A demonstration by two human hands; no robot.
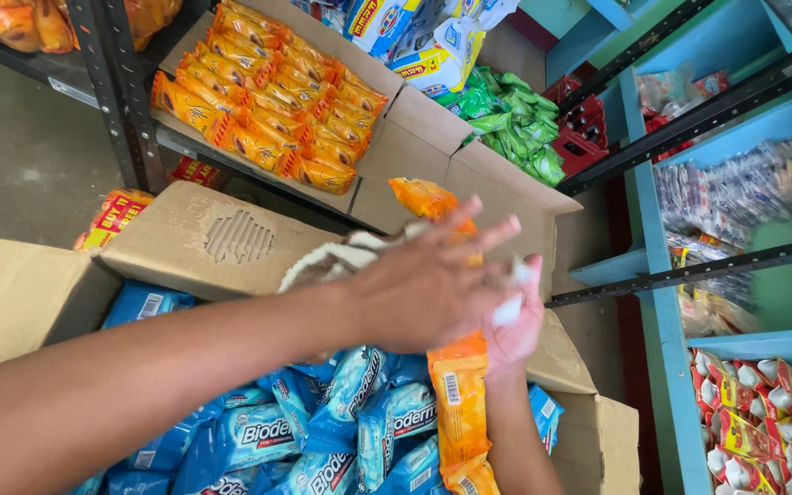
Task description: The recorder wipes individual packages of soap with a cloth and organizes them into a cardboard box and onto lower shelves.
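We held a chain of joined orange snack packets (458, 403) up over the open brown cardboard box (222, 243) of blue wrapped soap packs (258, 431), the strip hanging from our hands down across the blue packs. Our left hand (428, 284) lay across the strip's top with fingers spread and only loosely curled, while our right hand (515, 325) closed around the strip just behind it. Beyond, a shelf carton of orange packets (268, 101) sat beside green sachets (511, 124).
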